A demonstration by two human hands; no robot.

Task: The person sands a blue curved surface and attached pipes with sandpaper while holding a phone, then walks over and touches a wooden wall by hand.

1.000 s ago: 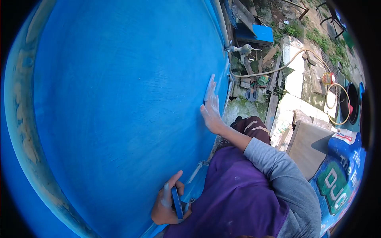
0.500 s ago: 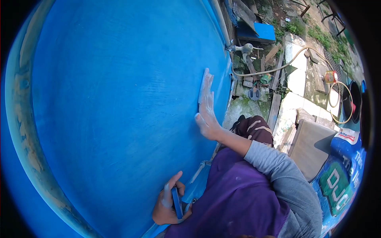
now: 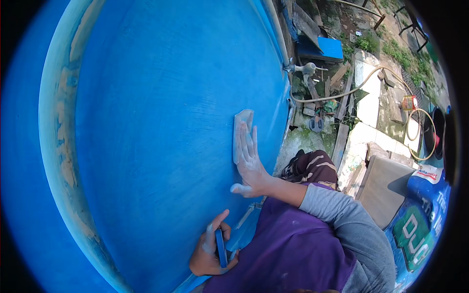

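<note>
My right hand [image 3: 251, 168] lies flat with straight fingers against a large blue painted panel [image 3: 146, 122]. Under its fingers is a dusty, pale grey folded sheet that looks like sandpaper [image 3: 239, 119], pressed to the panel. White dust coats the fingers and thumb. Lower down, close to the purple apron, my left hand [image 3: 207, 254] is closed around a flat, dark blue rectangular piece [image 3: 221, 248], its thumb pointing up. I cannot make out exactly what that piece is. Faint scuff marks show on the panel left of the sheet.
A worn, light blue rounded rim [image 3: 63, 132] borders the panel at left. Past its right edge are a tap [image 3: 308, 69] with a beige hose [image 3: 349, 93], planks [image 3: 339, 146], a red-and-yellow can [image 3: 409, 102], a grey board [image 3: 383, 183] and a blue printed banner [image 3: 415, 234].
My right hand and the sandpaper have slid down and slightly left over the panel, and the thumb spreads wider. The view has shifted a little. My left hand keeps its hold.
</note>
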